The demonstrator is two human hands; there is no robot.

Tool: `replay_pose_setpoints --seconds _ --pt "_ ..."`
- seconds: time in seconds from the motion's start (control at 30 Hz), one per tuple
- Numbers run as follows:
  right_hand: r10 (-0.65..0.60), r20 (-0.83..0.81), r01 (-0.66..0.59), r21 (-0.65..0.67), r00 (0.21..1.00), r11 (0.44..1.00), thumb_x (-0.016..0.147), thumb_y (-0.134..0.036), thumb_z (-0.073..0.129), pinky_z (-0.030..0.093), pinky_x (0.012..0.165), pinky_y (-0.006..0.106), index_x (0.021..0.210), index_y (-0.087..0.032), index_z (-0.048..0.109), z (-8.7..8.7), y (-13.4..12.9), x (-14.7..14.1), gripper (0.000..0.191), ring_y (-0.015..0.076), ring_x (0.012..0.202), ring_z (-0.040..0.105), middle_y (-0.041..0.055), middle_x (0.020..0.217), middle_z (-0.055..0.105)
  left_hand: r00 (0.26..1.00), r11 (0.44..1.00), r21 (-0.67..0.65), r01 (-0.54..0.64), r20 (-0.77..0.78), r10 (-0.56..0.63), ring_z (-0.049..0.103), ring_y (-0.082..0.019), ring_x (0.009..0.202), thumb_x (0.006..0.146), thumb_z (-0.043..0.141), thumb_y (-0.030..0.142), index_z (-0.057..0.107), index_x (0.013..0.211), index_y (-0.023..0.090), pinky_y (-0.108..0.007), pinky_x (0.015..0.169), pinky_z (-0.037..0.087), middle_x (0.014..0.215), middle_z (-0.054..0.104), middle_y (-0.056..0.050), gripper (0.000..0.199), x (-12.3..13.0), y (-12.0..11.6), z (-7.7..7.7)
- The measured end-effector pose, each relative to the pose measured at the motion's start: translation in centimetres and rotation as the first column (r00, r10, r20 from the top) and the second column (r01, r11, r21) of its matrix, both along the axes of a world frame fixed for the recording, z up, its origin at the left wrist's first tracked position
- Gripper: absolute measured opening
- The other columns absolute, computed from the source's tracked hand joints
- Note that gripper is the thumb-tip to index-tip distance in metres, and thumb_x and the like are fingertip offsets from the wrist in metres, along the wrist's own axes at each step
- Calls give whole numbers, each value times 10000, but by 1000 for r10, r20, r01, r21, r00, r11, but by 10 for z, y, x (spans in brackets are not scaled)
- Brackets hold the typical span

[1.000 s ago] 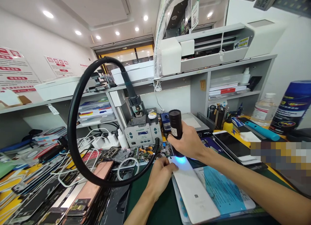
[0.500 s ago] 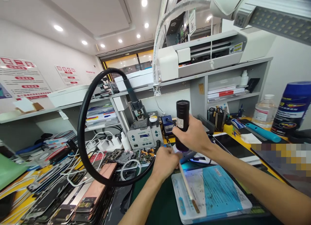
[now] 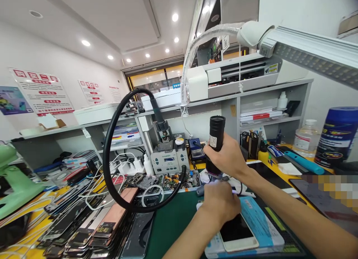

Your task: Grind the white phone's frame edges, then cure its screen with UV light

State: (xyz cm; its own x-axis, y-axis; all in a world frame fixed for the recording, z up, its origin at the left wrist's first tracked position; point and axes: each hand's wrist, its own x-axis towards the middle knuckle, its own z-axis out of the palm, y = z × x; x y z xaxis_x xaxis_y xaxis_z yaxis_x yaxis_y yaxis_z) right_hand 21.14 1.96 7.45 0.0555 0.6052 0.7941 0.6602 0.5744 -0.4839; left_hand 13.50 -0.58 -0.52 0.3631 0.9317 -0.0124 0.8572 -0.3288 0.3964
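My right hand (image 3: 228, 154) is wrapped around a black flashlight (image 3: 216, 130), held upright with its lower end just above my left hand. A violet glow shows around that end. My left hand (image 3: 220, 201) is closed on the far end of a white-framed phone (image 3: 237, 231) with a dark screen; the fingertips are hidden. The phone is tilted over a blue-and-white flat box (image 3: 272, 229) on the green mat (image 3: 176, 221). Whether it touches the box I cannot tell.
Stacked phones and phone parts (image 3: 103, 221) crowd the left. A hot-air station (image 3: 169, 160) with a looping black hose (image 3: 107, 154) stands behind a tray of circuit boards (image 3: 192, 179). Bottles, including a blue spray can (image 3: 337, 136), stand right. A lamp (image 3: 307, 57) hangs overhead.
My left hand has moved right, under the flashlight. The thin pale object it held, seen narrow before, now shows as the phone's broad screen side. The view has turned slightly left and up.
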Motion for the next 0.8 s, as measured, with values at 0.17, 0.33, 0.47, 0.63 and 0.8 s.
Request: replay_pose_setpoints --seconds 0.17,0.33,0.47,0.63,0.8 --pt "-25 53 28 -54 998 998 948 -344 631 527 589 278 957 -152 632 -6 1 0 192 124 629 606 -19 809 636 998 999 40 -30 61 28 638 -221 1008 931 599 363 619 1166 180 -427 862 543 1176 638 -85 299 -69 14 3" --pt "-12 107 27 -140 994 990 960 -326 621 573 679 333 1094 -155 631 -30 3 2 217 160 758 666 28 970 678 969 1000 14 11 246 -14 654 -203 923 934 593 375 622 1137 152 -405 804 560 1101 657 -72 302 -105 30 -14" --pt "-16 138 45 -212 990 976 964 -322 617 578 687 338 1113 -155 628 -54 5 5 224 165 776 672 36 997 680 912 1000 11 27 409 -29 656 -186 849 953 552 375 657 1013 146 -379 788 535 956 687 -43 259 -98 27 -25" --pt "-28 168 72 -267 985 961 961 -324 620 580 702 348 1125 -158 627 -71 11 7 233 172 798 674 41 1022 679 845 1000 -20 -9 534 18 662 -211 781 928 481 264 708 996 155 -320 698 455 861 736 -53 260 -89 19 -31" --pt "-54 164 98 -275 985 956 959 -325 623 578 708 352 1113 -156 631 -73 12 7 228 174 802 673 41 1019 679 789 997 -67 -38 611 71 667 -214 753 894 480 237 704 984 143 -307 677 451 848 751 -67 260 -88 19 -33"
